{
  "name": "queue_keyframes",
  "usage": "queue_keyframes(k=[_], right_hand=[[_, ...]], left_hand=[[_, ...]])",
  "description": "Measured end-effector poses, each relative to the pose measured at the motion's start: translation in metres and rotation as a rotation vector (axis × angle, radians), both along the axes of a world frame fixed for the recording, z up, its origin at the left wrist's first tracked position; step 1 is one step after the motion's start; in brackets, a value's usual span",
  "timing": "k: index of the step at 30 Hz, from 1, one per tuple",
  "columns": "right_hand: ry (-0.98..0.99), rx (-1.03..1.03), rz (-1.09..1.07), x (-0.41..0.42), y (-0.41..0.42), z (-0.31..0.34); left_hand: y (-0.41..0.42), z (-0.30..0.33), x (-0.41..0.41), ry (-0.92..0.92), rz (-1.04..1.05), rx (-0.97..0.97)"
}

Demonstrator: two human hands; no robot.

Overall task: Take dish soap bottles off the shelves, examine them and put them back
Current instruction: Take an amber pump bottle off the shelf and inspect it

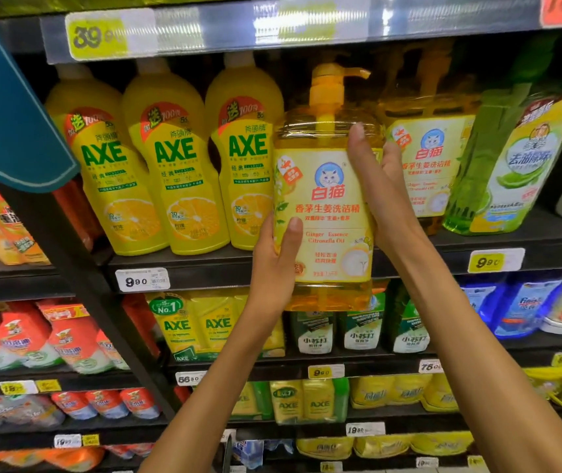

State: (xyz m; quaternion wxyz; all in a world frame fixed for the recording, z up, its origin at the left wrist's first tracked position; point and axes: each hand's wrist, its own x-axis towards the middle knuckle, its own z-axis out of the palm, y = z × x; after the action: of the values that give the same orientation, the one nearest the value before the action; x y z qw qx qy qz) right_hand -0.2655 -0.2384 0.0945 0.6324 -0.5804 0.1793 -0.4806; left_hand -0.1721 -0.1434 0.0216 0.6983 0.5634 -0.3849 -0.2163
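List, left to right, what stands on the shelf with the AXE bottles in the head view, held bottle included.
first AXE bottle → second AXE bottle → third AXE bottle → held pump bottle, gripped by the left hand and right hand → shelved pump bottle → green refill pouch

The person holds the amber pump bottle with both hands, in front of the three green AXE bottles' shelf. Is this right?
Not quite: the head view shows the three AXE bottles are yellow, not green. Both the left hand and right hand do hold the amber pump bottle before that shelf.
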Motion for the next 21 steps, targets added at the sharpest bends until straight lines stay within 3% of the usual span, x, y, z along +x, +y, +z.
queue_keyframes(k=[21], right_hand=[[-0.123,-0.338,-0.213,0.023,-0.059,-0.004]], left_hand=[[-0.065,-0.011,0.009,-0.03,0.13,-0.143]])
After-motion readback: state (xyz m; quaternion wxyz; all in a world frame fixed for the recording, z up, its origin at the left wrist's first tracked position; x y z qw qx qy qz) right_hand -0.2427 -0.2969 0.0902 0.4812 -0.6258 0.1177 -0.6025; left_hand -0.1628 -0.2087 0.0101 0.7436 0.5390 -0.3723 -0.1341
